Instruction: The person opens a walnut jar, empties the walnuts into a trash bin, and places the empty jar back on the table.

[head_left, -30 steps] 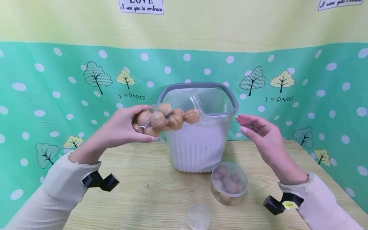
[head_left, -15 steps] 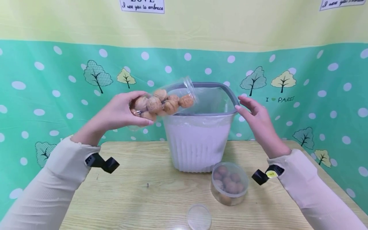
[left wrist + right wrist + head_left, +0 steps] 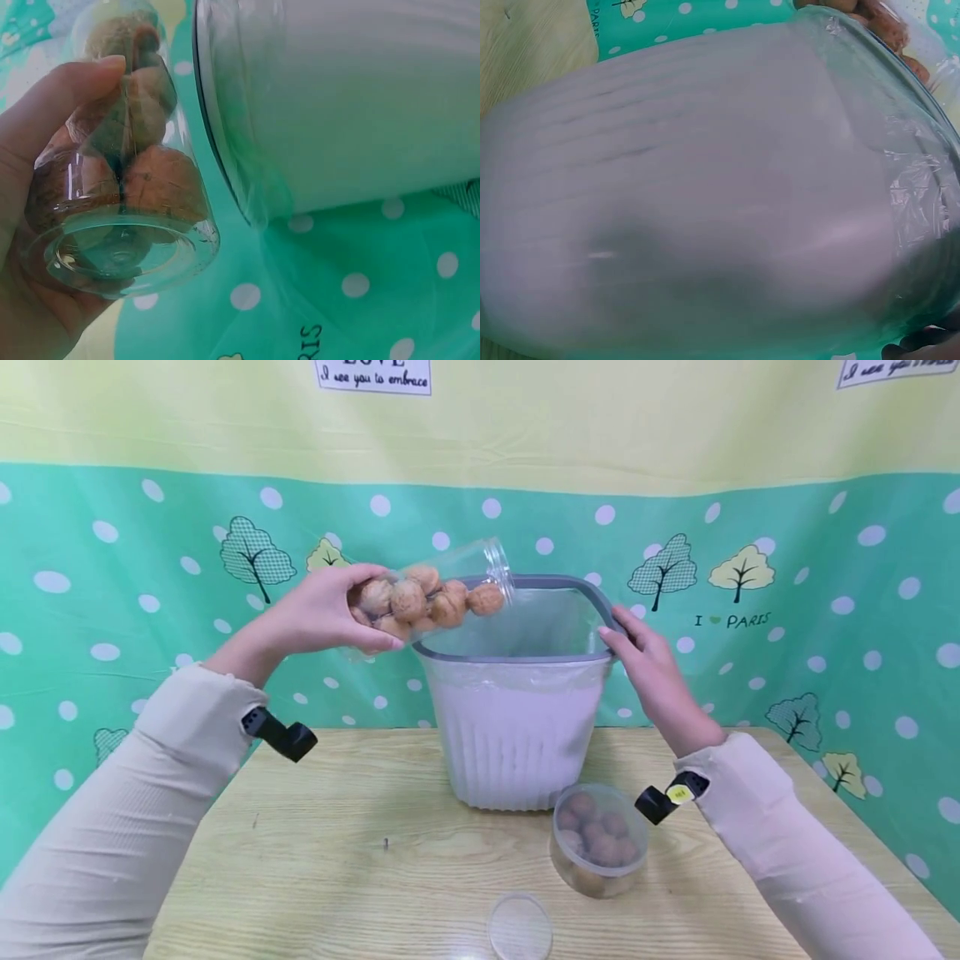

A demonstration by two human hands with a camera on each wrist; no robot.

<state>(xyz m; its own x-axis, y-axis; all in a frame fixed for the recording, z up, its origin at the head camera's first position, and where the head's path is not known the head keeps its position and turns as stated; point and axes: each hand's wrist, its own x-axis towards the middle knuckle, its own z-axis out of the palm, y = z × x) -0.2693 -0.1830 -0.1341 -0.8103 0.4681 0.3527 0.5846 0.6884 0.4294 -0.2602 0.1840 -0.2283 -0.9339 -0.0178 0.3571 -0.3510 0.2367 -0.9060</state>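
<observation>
My left hand (image 3: 318,610) grips a clear plastic jar (image 3: 124,259) by its base end. The jar lies nearly sideways, its uncapped mouth slightly raised over the left side of a trash can (image 3: 517,727). Several walnuts (image 3: 408,600) fill its lower side, one near the mouth. The can is white and ribbed, with a grey rim (image 3: 517,657) and a clear bag lining it. My right hand (image 3: 648,664) holds the rim's right side, thumb at the rim's edge. In the right wrist view the can's wall (image 3: 705,187) fills most of the picture and the fingers barely show.
A round clear tub (image 3: 596,881) of walnuts stands in front of the can, to the right. Nearer on the wooden table (image 3: 315,877) lies a clear round lid (image 3: 520,928). A green dotted cloth (image 3: 487,539) hangs behind.
My left hand has raised the jar from in front of the can to above its rim, tilting the mouth up. My right hand has moved up and left onto the rim.
</observation>
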